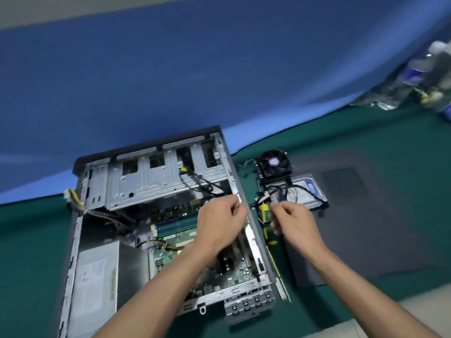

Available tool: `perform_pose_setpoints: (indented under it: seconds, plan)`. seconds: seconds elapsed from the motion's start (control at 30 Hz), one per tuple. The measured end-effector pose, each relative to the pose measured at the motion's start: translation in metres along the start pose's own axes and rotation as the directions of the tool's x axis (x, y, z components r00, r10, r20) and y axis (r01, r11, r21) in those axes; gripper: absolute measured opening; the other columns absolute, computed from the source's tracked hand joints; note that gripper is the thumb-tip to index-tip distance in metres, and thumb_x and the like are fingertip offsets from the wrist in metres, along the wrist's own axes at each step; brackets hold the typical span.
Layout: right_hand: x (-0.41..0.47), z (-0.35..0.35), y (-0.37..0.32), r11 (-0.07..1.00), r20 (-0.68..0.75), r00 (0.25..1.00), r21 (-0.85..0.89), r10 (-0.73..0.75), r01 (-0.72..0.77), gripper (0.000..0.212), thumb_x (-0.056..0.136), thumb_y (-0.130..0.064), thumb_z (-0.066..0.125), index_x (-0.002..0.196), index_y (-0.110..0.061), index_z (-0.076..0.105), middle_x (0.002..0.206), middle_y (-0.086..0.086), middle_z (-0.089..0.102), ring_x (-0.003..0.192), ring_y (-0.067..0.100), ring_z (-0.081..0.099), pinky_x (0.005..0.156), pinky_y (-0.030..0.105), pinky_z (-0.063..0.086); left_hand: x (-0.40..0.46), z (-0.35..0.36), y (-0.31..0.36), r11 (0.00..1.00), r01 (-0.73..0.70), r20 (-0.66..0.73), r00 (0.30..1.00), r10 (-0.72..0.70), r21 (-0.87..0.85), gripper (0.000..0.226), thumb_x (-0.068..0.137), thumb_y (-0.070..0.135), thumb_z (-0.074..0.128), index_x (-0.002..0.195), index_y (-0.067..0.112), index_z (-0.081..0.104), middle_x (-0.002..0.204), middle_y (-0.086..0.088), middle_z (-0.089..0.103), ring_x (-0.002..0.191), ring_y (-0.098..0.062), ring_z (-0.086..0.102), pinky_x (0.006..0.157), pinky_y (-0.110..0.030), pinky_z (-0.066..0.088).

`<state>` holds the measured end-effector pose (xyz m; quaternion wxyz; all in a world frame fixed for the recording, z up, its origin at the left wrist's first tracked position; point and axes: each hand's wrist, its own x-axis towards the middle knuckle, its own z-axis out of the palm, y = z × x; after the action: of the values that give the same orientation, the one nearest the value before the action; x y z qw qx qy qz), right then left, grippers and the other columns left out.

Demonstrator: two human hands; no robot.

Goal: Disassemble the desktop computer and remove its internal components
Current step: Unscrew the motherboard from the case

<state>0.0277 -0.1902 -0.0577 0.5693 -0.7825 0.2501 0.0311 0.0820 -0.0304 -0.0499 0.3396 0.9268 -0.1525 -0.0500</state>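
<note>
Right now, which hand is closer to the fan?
The right hand is nearer: the fan sits just beyond it on the table. The left hand is over the computer case, farther left.

This looks like a repair or electronics workbench. A tabletop [390, 142] covered in green cloth carries an opened computer case [151, 215] lying on its side, its motherboard [175, 245] and power supply [95, 279] exposed. Pulled parts sit beside it: a cooler fan [274, 164], a hard drive [307, 191] and a dark side panel [353, 215]. A blue cloth backdrop [219, 81] hangs behind, and blurred plastic bottles [419, 76] stand at the far right.
</note>
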Motion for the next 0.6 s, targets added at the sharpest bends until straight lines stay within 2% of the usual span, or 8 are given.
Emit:
perform_pose_setpoints:
  seconds: [0.07,0.17,0.23,0.3,0.4,0.5,0.53,0.6]
  plan:
    - [0.004,-0.005,0.017,0.990,-0.027,0.999,-0.132,0.043,-0.046,0.032,0.091,-0.019,0.054,0.062,-0.008,0.061,0.056,0.002,0.063,0.051,0.015,0.055,0.056,0.028,0.045,0.007,0.010,0.012,0.997,-0.032,0.015,0.999,0.031,0.070,0.041,0.086,0.026,0.051,0.051,0.019,0.030,0.043,0.005,0.032,0.043,-0.007,0.030,0.047,-0.024,0.030]
    - [0.010,-0.004,0.039,0.917,-0.026,0.995,-0.386,0.094,-0.097,0.020,0.090,-0.021,0.055,0.073,-0.017,0.064,0.068,-0.005,0.066,0.060,0.008,0.058,0.052,0.020,0.043,0.012,0.021,0.022,0.952,-0.058,0.051,0.998,0.045,0.300,0.041,0.089,0.026,0.048,0.052,0.021,0.031,0.044,0.007,0.036,0.042,-0.006,0.033,0.043,-0.023,0.025]
    - [0.015,0.001,0.048,0.870,-0.009,0.994,-0.482,0.112,-0.102,0.014,0.090,-0.021,0.054,0.080,-0.015,0.062,0.077,-0.002,0.065,0.067,0.012,0.060,0.059,0.026,0.048,0.012,0.025,0.025,0.907,-0.090,0.076,0.995,0.064,0.412,0.037,0.092,0.027,0.045,0.057,0.022,0.033,0.048,0.008,0.037,0.044,-0.008,0.039,0.043,-0.024,0.026]
    - [0.020,0.009,0.053,0.817,0.009,0.992,-0.568,0.127,-0.099,0.017,0.091,-0.025,0.055,0.080,-0.012,0.054,0.076,-0.001,0.059,0.065,0.013,0.057,0.058,0.029,0.047,0.011,0.026,0.026,0.884,-0.094,0.079,0.995,0.064,0.458,0.033,0.094,0.029,0.042,0.063,0.023,0.035,0.050,0.010,0.035,0.045,-0.008,0.039,0.044,-0.024,0.025]
    - [0.028,0.020,0.056,0.762,0.006,0.987,-0.637,0.161,-0.121,0.032,0.090,-0.042,0.060,0.077,-0.016,0.046,0.078,-0.004,0.053,0.063,0.010,0.053,0.058,0.025,0.043,0.009,0.027,0.028,0.854,-0.099,0.086,0.994,0.063,0.511,0.029,0.096,0.031,0.038,0.069,0.021,0.036,0.054,0.010,0.031,0.047,-0.010,0.036,0.043,-0.024,0.022]
    - [0.033,0.027,0.057,0.726,-0.035,0.987,-0.673,0.160,-0.141,0.042,0.085,-0.045,0.065,0.105,-0.011,0.050,0.102,0.003,0.054,0.081,0.018,0.055,0.068,0.029,0.047,0.009,0.028,0.031,0.838,-0.098,0.084,0.994,0.062,0.537,0.025,0.097,0.031,0.035,0.074,0.022,0.036,0.059,0.008,0.035,0.051,-0.012,0.038,0.043,-0.023,0.021]
    - [0.034,0.028,0.056,0.720,-0.038,0.986,-0.679,0.162,-0.145,0.043,0.085,-0.043,0.066,0.107,-0.010,0.050,0.101,0.003,0.054,0.079,0.018,0.053,0.066,0.028,0.045,0.008,0.028,0.031,0.833,-0.101,0.086,0.994,0.064,0.544,0.025,0.097,0.032,0.034,0.075,0.022,0.036,0.062,0.008,0.038,0.053,-0.012,0.039,0.045,-0.023,0.022]
    - [0.035,0.026,0.055,0.704,-0.039,0.987,-0.697,0.155,-0.138,0.029,0.086,-0.037,0.067,0.090,-0.012,0.053,0.083,-0.002,0.055,0.073,0.017,0.054,0.063,0.027,0.041,0.008,0.028,0.031,0.830,-0.099,0.084,0.995,0.063,0.549,0.023,0.098,0.032,0.034,0.076,0.022,0.037,0.066,0.006,0.042,0.055,-0.013,0.041,0.048,-0.025,0.026]
